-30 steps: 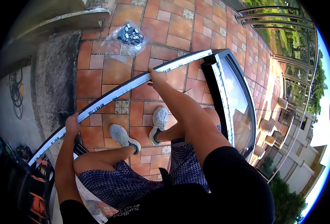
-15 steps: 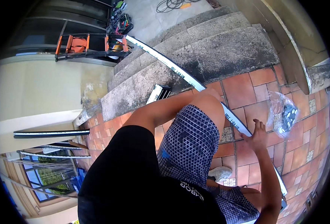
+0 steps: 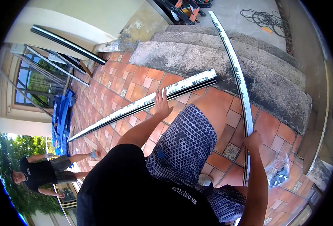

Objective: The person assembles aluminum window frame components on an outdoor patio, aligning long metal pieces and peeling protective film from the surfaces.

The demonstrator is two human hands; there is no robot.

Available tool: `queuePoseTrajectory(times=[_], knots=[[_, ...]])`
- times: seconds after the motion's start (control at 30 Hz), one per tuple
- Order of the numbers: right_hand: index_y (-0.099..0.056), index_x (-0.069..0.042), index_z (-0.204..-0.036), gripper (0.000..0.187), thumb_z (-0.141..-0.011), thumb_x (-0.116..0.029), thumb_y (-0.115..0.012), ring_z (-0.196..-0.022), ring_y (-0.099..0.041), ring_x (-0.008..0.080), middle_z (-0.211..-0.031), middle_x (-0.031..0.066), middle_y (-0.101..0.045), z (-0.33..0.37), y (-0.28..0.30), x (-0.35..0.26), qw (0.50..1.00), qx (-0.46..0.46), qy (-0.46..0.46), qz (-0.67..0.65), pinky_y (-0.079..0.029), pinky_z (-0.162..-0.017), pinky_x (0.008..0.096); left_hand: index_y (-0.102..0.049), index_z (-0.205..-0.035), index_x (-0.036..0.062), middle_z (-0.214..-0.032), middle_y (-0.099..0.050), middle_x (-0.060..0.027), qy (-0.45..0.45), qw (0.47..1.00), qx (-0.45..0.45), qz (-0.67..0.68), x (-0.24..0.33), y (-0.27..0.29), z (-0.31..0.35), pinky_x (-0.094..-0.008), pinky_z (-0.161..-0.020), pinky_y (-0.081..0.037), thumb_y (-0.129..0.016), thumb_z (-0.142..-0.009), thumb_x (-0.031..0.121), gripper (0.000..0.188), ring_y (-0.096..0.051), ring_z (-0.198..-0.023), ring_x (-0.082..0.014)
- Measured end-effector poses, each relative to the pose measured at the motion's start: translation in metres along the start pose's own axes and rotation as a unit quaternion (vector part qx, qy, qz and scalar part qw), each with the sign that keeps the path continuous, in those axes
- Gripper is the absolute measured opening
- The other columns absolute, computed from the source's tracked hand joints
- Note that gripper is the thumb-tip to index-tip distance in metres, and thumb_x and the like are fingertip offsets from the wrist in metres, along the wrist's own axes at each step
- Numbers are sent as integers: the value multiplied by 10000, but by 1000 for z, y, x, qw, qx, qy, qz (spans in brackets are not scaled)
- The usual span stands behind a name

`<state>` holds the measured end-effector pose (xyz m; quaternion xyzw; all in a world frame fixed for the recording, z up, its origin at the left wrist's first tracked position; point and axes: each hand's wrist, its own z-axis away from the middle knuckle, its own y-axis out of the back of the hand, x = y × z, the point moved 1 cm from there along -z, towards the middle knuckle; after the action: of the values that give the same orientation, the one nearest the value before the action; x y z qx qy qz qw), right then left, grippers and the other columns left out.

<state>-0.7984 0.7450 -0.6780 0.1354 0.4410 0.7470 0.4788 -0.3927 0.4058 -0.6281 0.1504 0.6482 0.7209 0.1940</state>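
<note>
Right hand [image 3: 253, 141] wrapped around the long strip [image 3: 237, 71] — left hand [image 3: 162, 104] open over the thick bar [image 3: 191, 83]!
The white-faced strip stretches up across the stone steps [image 3: 189, 56]; the bar slants over terracotta tiles [image 3: 136, 79], left fingers straight against its pale face — and a clear bag [image 3: 279, 174] sits beside the right forearm.

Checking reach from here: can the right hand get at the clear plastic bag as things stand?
Probably, if freed: the right hand grips the white-faced strip, but the clear plastic bag lies close by on the tiles, with nothing seen between.
</note>
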Motion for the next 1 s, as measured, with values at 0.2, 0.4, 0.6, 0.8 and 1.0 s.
queuePoseTrajectory(times=[0.2, 0.4, 0.6, 0.8, 1.0], knots=[[-664, 15, -1133, 419, -749, -143, -718, -986, -733, 440, -1082, 264, -738, -67, -13, -47, 966, 171, 39, -189, -590, -861, 495, -201, -1627, 22, -1654, -258, -252, 112, 992, -27, 57, -88, -25, 48, -537, -1254, -269, -876, -781, 329, 1124, -246, -1538, -461], [-645, 57, -1161, 451, -782, -163, -749, -996, -735, 421, -1067, 265, -737, -120, -21, -22, 968, 159, 40, -190, -582, -861, 484, -229, -1622, 33, -1638, -298, -250, -52, 988, -79, 125, -129, 16, 24, -530, -1239, -305, -865, -787, 312, 1087, -295, -1518, -457], [-616, 51, -1193, 481, -755, -118, -720, -1004, -721, 418, -1037, 252, -726, -87, -18, -55, 977, 124, 27, -173, -575, -873, 479, -306, -1592, 52, -1598, -364, -241, -19, 994, -94, -47, -100, 36, -47, -491, -1208, -371, -661, -956, 456, 833, -333, -1496, -429], [-638, 34, -1201, 515, -748, -181, -755, -973, -733, 425, -1047, 269, -743, -80, -13, -45, 980, 155, 11, -125, -578, -870, 484, -370, -1505, 63, -1376, -573, -192, -51, 988, -142, -9, -101, -18, -125, -480, -1097, -469, -851, -752, 212, 906, -549, -1325, -388], [-628, -19, -1243, 567, -754, -257, -789, -1036, -716, 441, -1121, 260, -739, -40, 38, -86, 988, 99, -70, -100, -563, -919, 496, -457, -1360, 45, -1285, -620, -168, -124, 970, -210, -11, -129, -40, -143, -455, -937, -570, -785, -799, 166, 661, -633, -1230, -349]])
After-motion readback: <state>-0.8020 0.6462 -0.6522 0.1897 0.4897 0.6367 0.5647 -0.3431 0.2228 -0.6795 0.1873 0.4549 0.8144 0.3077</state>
